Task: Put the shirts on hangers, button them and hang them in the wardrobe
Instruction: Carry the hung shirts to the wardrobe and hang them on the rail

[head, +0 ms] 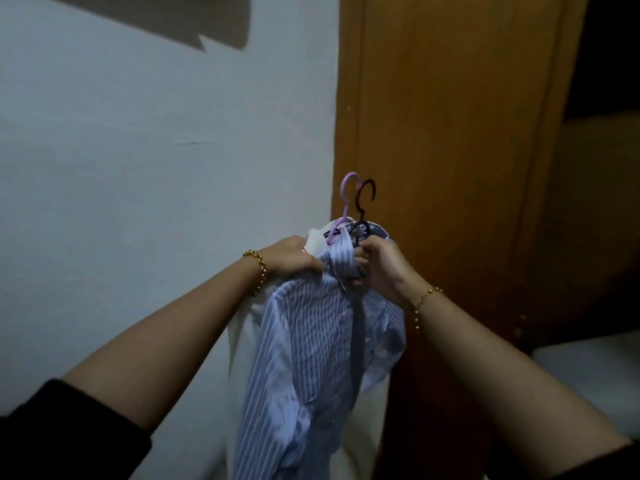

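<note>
**Shirts held up beside wardrobe**

Just left of the brown wooden wardrobe door (450, 116), the left hand (294, 258) and right hand (381, 268) clench the collar of a blue-and-white striped shirt (311, 341). A white shirt (242, 358) hangs behind it. A lilac plastic hanger (346, 188) and a dark plastic hanger (367, 192) poke up above.

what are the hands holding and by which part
Both grip the blue striped shirt at its collar, under the hanger hooks: left hand on one side, right hand on the other. Whether they also catch a hanger cannot be told.
</note>
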